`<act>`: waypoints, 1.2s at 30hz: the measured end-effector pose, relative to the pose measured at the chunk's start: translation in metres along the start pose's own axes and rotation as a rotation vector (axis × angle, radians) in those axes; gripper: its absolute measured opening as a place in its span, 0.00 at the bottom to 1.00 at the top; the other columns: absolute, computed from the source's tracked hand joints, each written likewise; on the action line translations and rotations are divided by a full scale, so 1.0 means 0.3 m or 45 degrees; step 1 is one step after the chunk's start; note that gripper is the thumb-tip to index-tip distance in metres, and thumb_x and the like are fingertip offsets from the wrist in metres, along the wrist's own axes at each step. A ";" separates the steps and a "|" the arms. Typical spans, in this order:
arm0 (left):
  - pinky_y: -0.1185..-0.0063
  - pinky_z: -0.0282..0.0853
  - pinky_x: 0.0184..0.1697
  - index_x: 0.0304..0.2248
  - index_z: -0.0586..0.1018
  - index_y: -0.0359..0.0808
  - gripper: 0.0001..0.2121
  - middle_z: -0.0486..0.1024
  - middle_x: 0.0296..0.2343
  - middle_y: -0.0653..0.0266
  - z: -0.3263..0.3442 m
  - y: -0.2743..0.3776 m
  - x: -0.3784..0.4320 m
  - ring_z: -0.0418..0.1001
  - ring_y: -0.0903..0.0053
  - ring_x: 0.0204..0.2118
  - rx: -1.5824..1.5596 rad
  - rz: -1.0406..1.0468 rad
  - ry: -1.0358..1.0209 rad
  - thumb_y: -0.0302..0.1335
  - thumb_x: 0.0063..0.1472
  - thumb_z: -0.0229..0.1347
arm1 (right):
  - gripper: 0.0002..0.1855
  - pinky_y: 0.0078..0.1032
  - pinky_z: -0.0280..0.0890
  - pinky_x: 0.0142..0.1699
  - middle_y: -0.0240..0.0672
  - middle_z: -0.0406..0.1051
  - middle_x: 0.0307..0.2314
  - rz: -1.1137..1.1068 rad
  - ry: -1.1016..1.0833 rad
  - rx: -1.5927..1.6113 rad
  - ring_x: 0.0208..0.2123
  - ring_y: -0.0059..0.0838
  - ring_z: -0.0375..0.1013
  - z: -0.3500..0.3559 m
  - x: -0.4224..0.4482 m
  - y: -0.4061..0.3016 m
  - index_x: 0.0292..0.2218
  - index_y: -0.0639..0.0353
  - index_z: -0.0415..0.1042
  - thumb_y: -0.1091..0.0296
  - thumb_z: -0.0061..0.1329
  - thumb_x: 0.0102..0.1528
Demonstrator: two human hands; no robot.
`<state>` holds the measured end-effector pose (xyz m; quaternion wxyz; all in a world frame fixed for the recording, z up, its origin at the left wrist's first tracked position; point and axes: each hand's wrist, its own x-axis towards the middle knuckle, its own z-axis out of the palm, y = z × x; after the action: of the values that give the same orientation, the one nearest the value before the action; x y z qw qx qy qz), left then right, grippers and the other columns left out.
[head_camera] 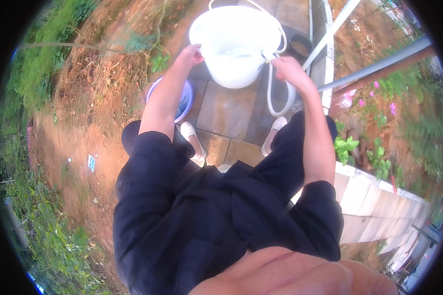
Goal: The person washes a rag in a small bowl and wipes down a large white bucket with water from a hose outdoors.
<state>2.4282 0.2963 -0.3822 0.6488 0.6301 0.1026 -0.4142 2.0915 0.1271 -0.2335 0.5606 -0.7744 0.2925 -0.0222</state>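
Note:
A large white plastic tub (240,72) stands in front of me on the paving, its inside washed out by glare. My left hand (192,55) grips its left side, with the thumb near the rim. At the right side of the rim, my right hand (289,70) closes around a white hose (270,86) beside a pale yellowish fitting (268,59). The hose hangs in a loop below that hand, and a thinner white line curves around the tub's far side. Under my left forearm is a purple-rimmed basin (187,107) with something dark bluish in it.
A black round pot (300,47) stands beyond my right hand. Tiled walling (328,66) and slanting metal poles (382,63) border the right. Reddish soil (77,121) with plants lies to the left. My feet, in light shoes (278,123), are spread on the stone paving (223,110).

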 end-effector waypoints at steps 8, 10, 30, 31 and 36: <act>0.74 0.72 0.39 0.38 0.70 0.27 0.10 0.71 0.32 0.53 0.323 0.243 -0.078 0.72 0.68 0.34 0.293 0.348 -0.238 0.22 0.57 0.51 | 0.17 0.15 0.55 0.24 0.25 0.62 0.14 -0.009 0.123 0.075 0.17 0.16 0.59 -0.070 -0.047 0.027 0.25 0.65 0.69 0.58 0.41 0.54; 0.73 0.72 0.37 0.37 0.69 0.26 0.09 0.70 0.32 0.53 0.356 0.165 -0.122 0.72 0.68 0.34 0.329 0.307 -0.207 0.21 0.57 0.51 | 0.17 0.15 0.55 0.24 0.25 0.62 0.14 -0.026 0.131 0.130 0.17 0.15 0.59 -0.082 -0.083 -0.013 0.27 0.66 0.70 0.58 0.41 0.54; 0.67 0.69 0.48 0.43 0.60 0.23 0.14 0.65 0.38 0.45 0.035 -0.003 -0.684 0.68 0.60 0.41 -0.246 -0.109 -0.225 0.20 0.59 0.46 | 0.19 0.20 0.57 0.25 0.28 0.61 0.15 0.018 0.110 -0.008 0.18 0.19 0.59 -0.060 -0.103 0.019 0.23 0.67 0.65 0.57 0.40 0.54; 0.67 0.69 0.48 0.43 0.60 0.22 0.14 0.64 0.38 0.45 0.032 -0.013 -0.694 0.67 0.59 0.42 -0.293 -0.164 -0.219 0.20 0.59 0.45 | 0.19 0.20 0.57 0.25 0.29 0.61 0.15 0.022 0.117 -0.018 0.18 0.19 0.60 -0.063 -0.102 0.024 0.23 0.67 0.65 0.57 0.40 0.54; 0.66 0.68 0.49 0.42 0.58 0.19 0.14 0.62 0.39 0.42 0.051 -0.100 -0.666 0.67 0.55 0.42 -0.430 -0.254 -0.226 0.15 0.57 0.41 | 0.20 0.21 0.57 0.26 0.29 0.62 0.15 0.046 0.115 -0.053 0.18 0.21 0.60 -0.068 -0.098 0.023 0.23 0.67 0.65 0.56 0.39 0.54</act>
<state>2.2751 0.3682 -0.2704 0.7074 0.4601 0.1749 -0.5073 2.0566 0.1223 -0.2234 0.5309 -0.7788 0.3317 -0.0407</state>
